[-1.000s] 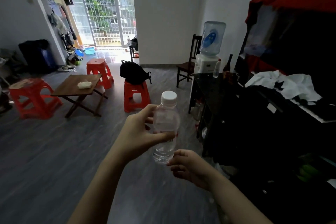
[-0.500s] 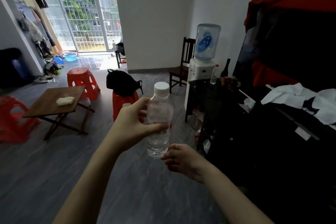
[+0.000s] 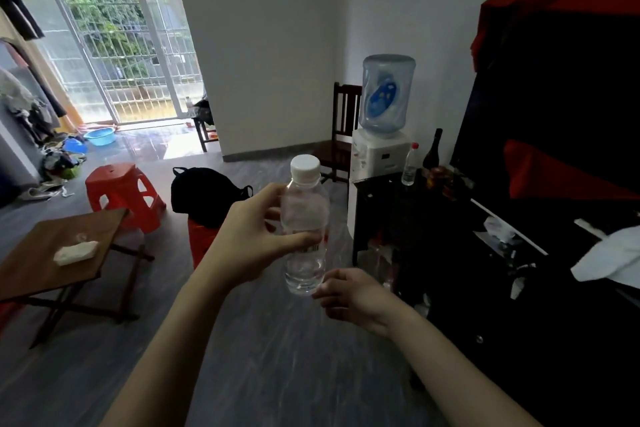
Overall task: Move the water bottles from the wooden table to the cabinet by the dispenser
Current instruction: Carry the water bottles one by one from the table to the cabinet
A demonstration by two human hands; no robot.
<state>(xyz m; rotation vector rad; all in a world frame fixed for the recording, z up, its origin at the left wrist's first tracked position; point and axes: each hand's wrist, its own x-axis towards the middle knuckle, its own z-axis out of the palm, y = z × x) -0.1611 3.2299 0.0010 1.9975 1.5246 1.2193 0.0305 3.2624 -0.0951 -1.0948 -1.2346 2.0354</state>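
Dark cabinet [image 3: 398,204] up ahead to the right of the left hand [image 3: 249,239], dispenser [image 3: 379,152] parked behind it. Water bottle [image 3: 304,225] upright mid-air, wrapped by left fingers and thumb. Right hand [image 3: 349,298] loosely curled just below, holding nothing. Could slip from that one-handed grip, or knock the red-capped bottle [image 3: 409,165] already standing there.

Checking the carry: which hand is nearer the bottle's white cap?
Left. The left hand grips the water bottle just below its white cap; the right hand hangs by its base.

The wooden table [image 3: 41,253] bears a white packet [image 3: 75,252]; the black cabinet [image 3: 398,204] bears bottles.
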